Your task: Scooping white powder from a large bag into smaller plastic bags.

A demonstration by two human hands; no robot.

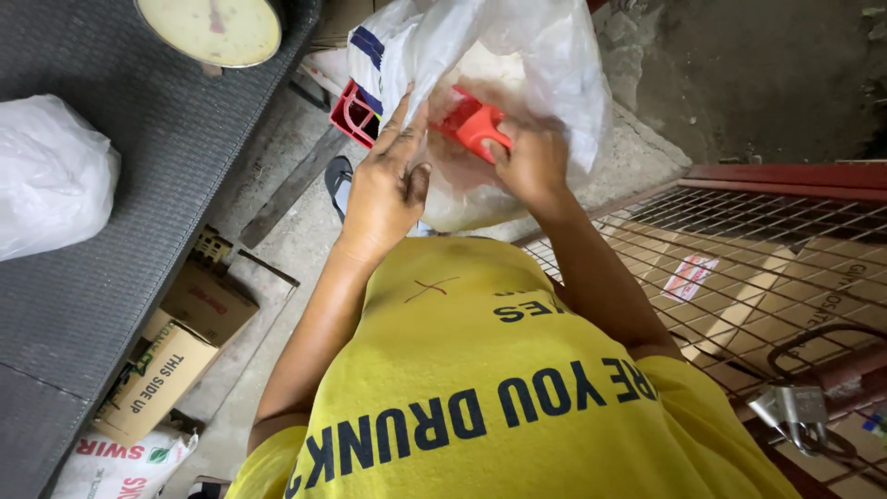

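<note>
A large clear plastic bag (545,55) holding white grains stands open in front of me. My left hand (388,180) holds the bag's near edge between thumb and fingers, keeping it open. My right hand (536,162) grips the handle of a red plastic scoop (471,120), whose front end is inside the bag among the grains. The scoop's bowl is partly hidden by the plastic.
A grey woven table (139,185) at the left carries a tied white plastic bag (51,176) and a round scale dial (217,28). Cardboard boxes (176,356) lie below it. A red crate (356,111) sits behind the bag. A red-framed wire mesh gate (776,240) with a padlock (795,411) stands at right.
</note>
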